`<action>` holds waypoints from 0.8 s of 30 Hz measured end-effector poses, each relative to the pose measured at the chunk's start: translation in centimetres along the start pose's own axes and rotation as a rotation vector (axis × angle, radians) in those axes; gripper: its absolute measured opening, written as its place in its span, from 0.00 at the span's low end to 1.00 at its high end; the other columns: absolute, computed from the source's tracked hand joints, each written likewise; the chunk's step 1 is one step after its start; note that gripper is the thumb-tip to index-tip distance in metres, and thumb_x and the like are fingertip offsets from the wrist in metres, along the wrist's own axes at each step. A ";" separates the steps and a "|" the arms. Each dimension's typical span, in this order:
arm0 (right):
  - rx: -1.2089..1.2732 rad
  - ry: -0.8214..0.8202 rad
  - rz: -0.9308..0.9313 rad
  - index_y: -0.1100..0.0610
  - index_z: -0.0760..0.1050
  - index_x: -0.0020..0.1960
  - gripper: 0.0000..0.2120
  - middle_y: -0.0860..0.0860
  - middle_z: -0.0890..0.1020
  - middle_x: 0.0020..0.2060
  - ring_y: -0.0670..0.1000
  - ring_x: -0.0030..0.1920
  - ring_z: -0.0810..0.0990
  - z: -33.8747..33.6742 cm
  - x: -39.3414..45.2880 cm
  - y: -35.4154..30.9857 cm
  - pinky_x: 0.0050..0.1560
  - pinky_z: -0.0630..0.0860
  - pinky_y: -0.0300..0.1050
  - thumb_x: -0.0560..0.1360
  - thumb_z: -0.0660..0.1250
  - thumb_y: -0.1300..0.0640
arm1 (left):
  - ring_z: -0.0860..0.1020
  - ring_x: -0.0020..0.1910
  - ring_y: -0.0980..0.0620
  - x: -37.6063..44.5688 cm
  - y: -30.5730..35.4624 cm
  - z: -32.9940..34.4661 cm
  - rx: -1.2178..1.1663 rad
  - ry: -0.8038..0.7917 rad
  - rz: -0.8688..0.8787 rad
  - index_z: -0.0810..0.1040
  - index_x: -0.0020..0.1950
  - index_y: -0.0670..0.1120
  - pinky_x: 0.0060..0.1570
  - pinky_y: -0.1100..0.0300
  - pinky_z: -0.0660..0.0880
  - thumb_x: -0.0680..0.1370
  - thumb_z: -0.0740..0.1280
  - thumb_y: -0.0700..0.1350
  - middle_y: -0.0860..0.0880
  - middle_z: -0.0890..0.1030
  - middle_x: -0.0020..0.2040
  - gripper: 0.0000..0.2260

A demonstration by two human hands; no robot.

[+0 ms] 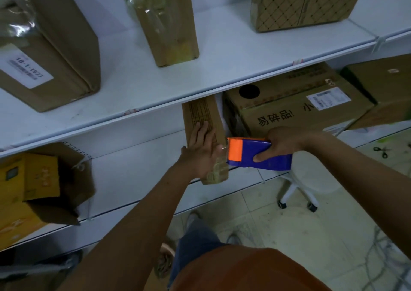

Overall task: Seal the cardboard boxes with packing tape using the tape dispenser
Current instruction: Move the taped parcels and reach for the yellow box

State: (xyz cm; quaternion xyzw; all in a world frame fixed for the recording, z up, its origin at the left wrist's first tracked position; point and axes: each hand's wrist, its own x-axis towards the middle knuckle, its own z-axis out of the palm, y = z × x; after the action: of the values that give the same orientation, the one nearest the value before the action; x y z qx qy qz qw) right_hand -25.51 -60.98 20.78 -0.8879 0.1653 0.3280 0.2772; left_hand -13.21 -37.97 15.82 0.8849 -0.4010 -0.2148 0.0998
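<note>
White shelves [155, 83]: left hand [200, 150] flat on box [205, 117], right hand [283, 142] grasping dispenser [258, 154].

Dispenser [260, 155] blue w/ orange – box [205, 121] brown.

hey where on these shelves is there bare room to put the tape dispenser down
Upper shelf: bare white between the labelled box and the tape-wrapped box, and right of that box. Middle shelf: bare between the yellow box and the left hand. Crowded right of the narrow box, by the big printed box.
</note>
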 end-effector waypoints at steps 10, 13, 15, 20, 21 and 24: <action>0.074 0.087 -0.031 0.53 0.78 0.52 0.22 0.49 0.84 0.44 0.47 0.44 0.83 0.2 -2.2 1.6 0.46 0.80 0.42 0.70 0.72 0.36 | 0.35 0.79 0.41 0.6 0.5 1.8 0.304 0.099 -0.008 0.36 0.81 0.53 0.74 0.33 0.54 0.83 0.51 0.61 0.40 0.34 0.80 0.34; 0.002 0.116 0.019 0.51 0.76 0.50 0.21 0.47 0.82 0.41 0.46 0.42 0.82 -0.3 -3.5 2.2 0.43 0.79 0.41 0.69 0.71 0.35 | 0.34 0.79 0.41 0.9 1.4 2.0 0.304 0.099 0.003 0.36 0.81 0.52 0.74 0.33 0.53 0.83 0.50 0.62 0.40 0.33 0.79 0.34; -0.052 0.140 0.037 0.52 0.75 0.55 0.25 0.47 0.81 0.42 0.46 0.43 0.81 0.2 -3.5 2.6 0.43 0.79 0.40 0.69 0.70 0.34 | 0.34 0.79 0.41 1.2 1.8 2.2 0.311 0.105 0.015 0.36 0.81 0.51 0.74 0.34 0.53 0.83 0.51 0.62 0.40 0.33 0.79 0.34; -0.222 0.169 0.096 0.52 0.73 0.64 0.33 0.50 0.83 0.49 0.48 0.47 0.81 0.3 -3.7 4.8 0.48 0.80 0.43 0.69 0.67 0.30 | 0.36 0.79 0.40 1.0 -0.2 1.7 0.307 0.124 0.049 0.38 0.81 0.50 0.74 0.35 0.57 0.82 0.53 0.62 0.39 0.36 0.80 0.36; -0.232 0.171 0.108 0.51 0.73 0.64 0.35 0.49 0.83 0.50 0.47 0.46 0.81 0.2 -4.0 5.5 0.49 0.80 0.43 0.68 0.66 0.28 | 0.37 0.79 0.40 0.9 -0.7 1.7 0.295 0.130 0.059 0.39 0.81 0.50 0.74 0.36 0.58 0.82 0.54 0.62 0.39 0.36 0.80 0.36; -0.273 0.203 0.143 0.52 0.76 0.56 0.33 0.46 0.81 0.39 0.43 0.39 0.79 0.8 -4.0 6.7 0.41 0.77 0.39 0.66 0.64 0.26 | 0.36 0.79 0.41 0.9 -1.2 1.5 0.284 0.123 0.069 0.38 0.81 0.50 0.75 0.40 0.56 0.82 0.53 0.62 0.40 0.36 0.80 0.35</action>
State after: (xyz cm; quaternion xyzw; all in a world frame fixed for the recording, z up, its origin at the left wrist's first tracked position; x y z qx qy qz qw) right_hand -31.97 -65.35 20.38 -0.9317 0.2092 0.2748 0.1120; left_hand -12.59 -37.88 13.80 0.8873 -0.4507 -0.0978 0.0051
